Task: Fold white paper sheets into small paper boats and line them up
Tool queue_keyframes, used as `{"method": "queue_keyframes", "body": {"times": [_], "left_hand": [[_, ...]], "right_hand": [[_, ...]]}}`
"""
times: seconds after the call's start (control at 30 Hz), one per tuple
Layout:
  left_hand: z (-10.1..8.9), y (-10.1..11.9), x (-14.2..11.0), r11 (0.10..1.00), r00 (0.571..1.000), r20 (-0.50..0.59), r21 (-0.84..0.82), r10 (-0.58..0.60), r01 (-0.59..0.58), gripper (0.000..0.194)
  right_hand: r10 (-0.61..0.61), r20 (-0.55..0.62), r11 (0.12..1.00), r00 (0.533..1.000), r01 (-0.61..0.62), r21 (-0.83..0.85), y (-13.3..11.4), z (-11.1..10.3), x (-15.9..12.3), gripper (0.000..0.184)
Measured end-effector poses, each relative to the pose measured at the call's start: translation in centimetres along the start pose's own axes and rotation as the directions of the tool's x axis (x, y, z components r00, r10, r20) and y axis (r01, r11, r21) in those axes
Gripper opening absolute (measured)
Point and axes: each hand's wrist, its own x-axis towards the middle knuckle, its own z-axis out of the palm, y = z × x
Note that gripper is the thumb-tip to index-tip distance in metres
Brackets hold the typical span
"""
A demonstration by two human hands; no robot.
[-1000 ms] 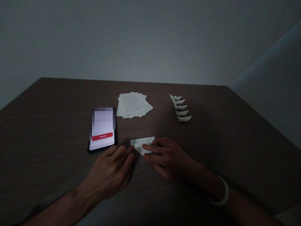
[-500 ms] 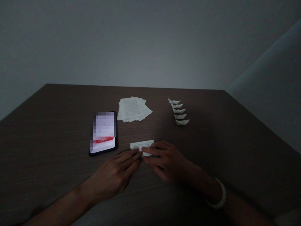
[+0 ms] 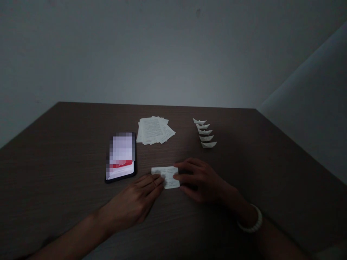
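Note:
A small folded piece of printed paper [image 3: 170, 181] lies flat on the table between my hands. My left hand [image 3: 139, 195] holds its left side down, with the fingers close together and their tips on the paper. At the right edge, my right hand [image 3: 202, 180] has its fingers spread. One fingertip rests on the paper, another is at its upper right corner, and the thumb is by the lower right. A white beaded bracelet [image 3: 258, 220] circles my right wrist.
Several small folded paper boats [image 3: 207, 138] stand in a row at the back right. A fanned stack of printed sheets [image 3: 153, 130] lies behind the paper. Left of it is a phone [image 3: 121, 153] with a lit, partly blurred screen. The brown table [image 3: 89, 117] meets a grey wall [image 3: 173, 54].
My right hand has moved slightly right, off the paper's middle to its edge. More of the printed face shows, and the paper looks taller. My left hand stays nearly in place. The view has tilted slightly.

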Motion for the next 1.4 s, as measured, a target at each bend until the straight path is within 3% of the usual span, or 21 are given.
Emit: {"method": "queue_keyframes", "body": {"times": [0.17,0.33,0.63,0.87,1.1,1.4], "left_hand": [[-0.1,-0.1,0.1,1.000,0.999,0.051,0.001,-0.001,0.001,0.036],[-0.4,-0.1,0.3,0.999,0.993,0.118,-0.024,-0.027,0.030,0.041],[-0.3,-0.1,0.2,0.999,0.983,0.183,-0.040,-0.029,0.037,0.052],[-0.1,0.2,0.0,0.999,0.981,0.189,-0.010,-0.044,0.047,0.055],[0.2,0.0,-0.5,0.998,0.997,0.065,-0.046,-0.030,0.033,0.038],[0.1,0.1,-0.7,1.000,0.996,0.090,0.006,-0.007,0.007,0.037]], "right_hand": [[-0.081,-0.032,0.991,0.996,0.077,-0.113,-0.1,0.3,0.4,0.014],[-0.111,-0.058,0.987,0.992,0.104,-0.119,0.1,1.0,1.0,0.013],[-0.121,0.038,0.983,0.992,0.125,-0.131,1.2,0.7,1.0,0.011],[-0.073,0.029,0.997,0.997,0.072,0.007,1.1,-0.1,2.2,0.008],[0.024,0.008,0.986,1.000,-0.025,0.163,0.8,0.5,2.9,0.006],[0.152,-0.031,0.982,0.988,-0.147,0.115,0.2,1.7,3.5,0.008]]}}
